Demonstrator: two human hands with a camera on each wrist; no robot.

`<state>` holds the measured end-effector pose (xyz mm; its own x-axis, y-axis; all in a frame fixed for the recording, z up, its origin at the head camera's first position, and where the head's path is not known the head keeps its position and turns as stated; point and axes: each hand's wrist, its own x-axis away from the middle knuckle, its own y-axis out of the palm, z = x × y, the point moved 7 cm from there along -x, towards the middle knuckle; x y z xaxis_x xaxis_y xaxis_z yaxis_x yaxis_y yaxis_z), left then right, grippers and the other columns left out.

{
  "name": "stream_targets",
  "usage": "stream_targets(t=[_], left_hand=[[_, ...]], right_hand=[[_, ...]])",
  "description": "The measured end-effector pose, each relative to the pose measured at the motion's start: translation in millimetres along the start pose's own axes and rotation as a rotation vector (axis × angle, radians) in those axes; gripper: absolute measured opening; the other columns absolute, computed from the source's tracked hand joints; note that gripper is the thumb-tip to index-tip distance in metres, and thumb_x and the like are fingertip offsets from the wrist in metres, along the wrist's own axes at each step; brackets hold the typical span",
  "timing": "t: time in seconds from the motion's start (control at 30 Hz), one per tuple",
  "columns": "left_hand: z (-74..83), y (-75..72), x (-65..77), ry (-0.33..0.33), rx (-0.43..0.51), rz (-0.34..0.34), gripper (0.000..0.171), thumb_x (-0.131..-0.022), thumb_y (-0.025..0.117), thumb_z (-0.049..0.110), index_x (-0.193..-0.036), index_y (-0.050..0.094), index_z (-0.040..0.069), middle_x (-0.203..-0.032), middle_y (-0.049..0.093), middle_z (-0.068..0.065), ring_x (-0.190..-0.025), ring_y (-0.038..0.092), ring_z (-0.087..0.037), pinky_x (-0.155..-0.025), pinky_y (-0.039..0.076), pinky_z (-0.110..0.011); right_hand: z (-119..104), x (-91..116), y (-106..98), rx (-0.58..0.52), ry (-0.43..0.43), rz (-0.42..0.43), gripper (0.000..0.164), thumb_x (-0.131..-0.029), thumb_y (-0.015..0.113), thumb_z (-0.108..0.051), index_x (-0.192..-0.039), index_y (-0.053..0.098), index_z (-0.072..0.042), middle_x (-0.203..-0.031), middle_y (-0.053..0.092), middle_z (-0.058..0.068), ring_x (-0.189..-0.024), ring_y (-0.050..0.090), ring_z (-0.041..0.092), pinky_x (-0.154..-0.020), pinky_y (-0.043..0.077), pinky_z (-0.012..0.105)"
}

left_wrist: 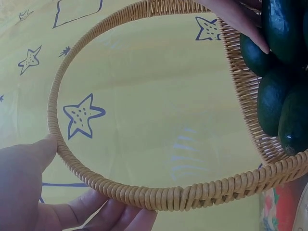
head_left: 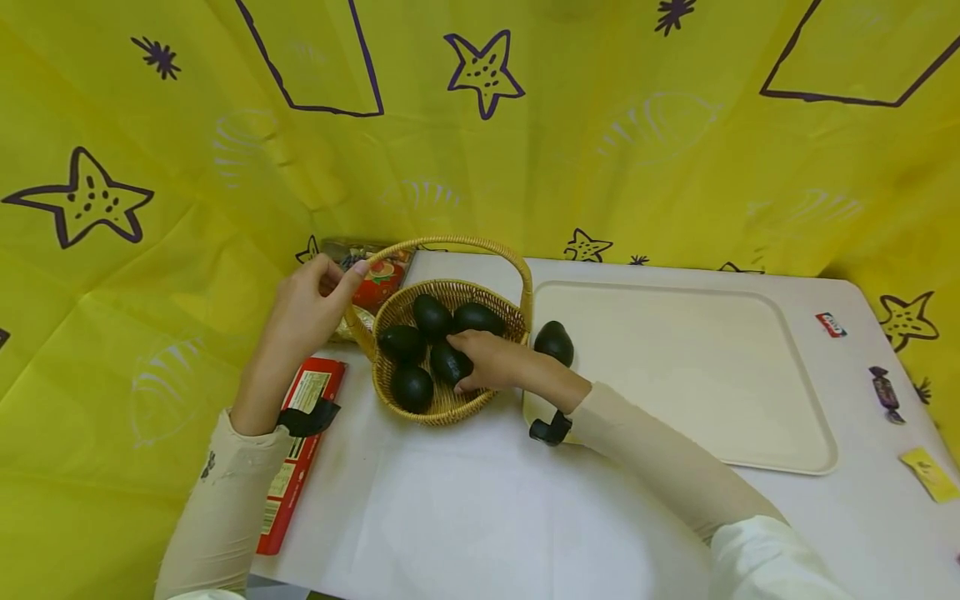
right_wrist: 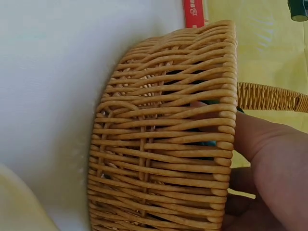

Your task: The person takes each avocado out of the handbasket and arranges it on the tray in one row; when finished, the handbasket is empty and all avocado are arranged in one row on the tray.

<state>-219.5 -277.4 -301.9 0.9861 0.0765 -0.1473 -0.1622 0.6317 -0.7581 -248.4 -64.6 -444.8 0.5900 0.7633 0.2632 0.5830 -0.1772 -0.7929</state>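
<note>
A wicker basket [head_left: 420,417] with a tall arched handle [left_wrist: 168,197] stands on the white table and holds several dark green avocados [head_left: 412,388]. On the left, my left hand [head_left: 303,308] pinches the handle between thumb and fingers. My right hand [head_left: 491,360] reaches over the basket's right rim and grips one avocado [head_left: 447,364] inside, its fingers partly hidden. From the right wrist view, the woven side [right_wrist: 163,139] covers most of what that hand [right_wrist: 274,168] holds. Another avocado [head_left: 554,342] lies at the left edge of the cream tray [head_left: 675,375].
A red box [head_left: 281,504] lies under the left forearm, and a red fruit-printed package [head_left: 378,283] sits behind the basket. Small wrapped sweets [head_left: 885,393] and a yellow packet [head_left: 930,473] lie along the table's right side. Yellow curtain [head_left: 420,150] hangs right behind the table.
</note>
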Motion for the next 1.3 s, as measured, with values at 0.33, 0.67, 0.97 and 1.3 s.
stream_targets(t=[0.33, 0.67, 0.97, 1.3], left_hand=[[0.1, 0.4, -0.3, 0.003, 0.009, 0.002, 0.061, -0.105, 0.051, 0.063, -0.102, 0.061, 0.003, -0.1, 0.062, -0.015, -0.09, 0.054, -0.03, -0.076, 0.043, -0.041], [0.0, -0.2, 0.2, -0.005, -0.002, -0.001, 0.062, -0.105, 0.051, 0.064, -0.103, 0.061, 0.003, -0.1, 0.062, -0.016, -0.092, 0.054, -0.032, -0.077, 0.043, -0.042], [0.6, 0.6, 0.3, -0.007, -0.012, -0.003, 0.062, -0.105, 0.05, 0.064, -0.103, 0.061, 0.003, -0.101, 0.062, -0.015, -0.092, 0.054, -0.031, -0.078, 0.042, -0.042], [-0.5, 0.8, -0.1, -0.009, -0.006, -0.003, 0.062, -0.105, 0.051, 0.064, -0.104, 0.062, 0.003, -0.101, 0.062, -0.015, -0.092, 0.054, -0.031, -0.077, 0.042, -0.042]], right_hand=[[3, 8, -3, -0.091, 0.023, 0.076, 0.084, -0.096, 0.079, -0.024, -0.16, 0.035, 0.007, -0.164, 0.041, 0.021, -0.151, 0.042, 0.033, -0.12, 0.039, 0.043], [5, 7, -2, -0.055, 0.065, 0.049, 0.09, -0.096, 0.08, -0.028, -0.163, 0.029, 0.004, -0.164, 0.036, 0.026, -0.147, 0.045, 0.035, -0.117, 0.043, 0.043], [0, 8, -1, -0.084, 0.017, 0.062, 0.084, -0.097, 0.079, -0.023, -0.16, 0.032, 0.009, -0.167, 0.036, 0.022, -0.152, 0.042, 0.033, -0.121, 0.039, 0.042], [-1, 30, -14, -0.16, -0.003, 0.175, 0.085, -0.098, 0.077, -0.026, -0.161, 0.03, 0.008, -0.167, 0.033, 0.022, -0.141, 0.055, 0.031, -0.117, 0.043, 0.042]])
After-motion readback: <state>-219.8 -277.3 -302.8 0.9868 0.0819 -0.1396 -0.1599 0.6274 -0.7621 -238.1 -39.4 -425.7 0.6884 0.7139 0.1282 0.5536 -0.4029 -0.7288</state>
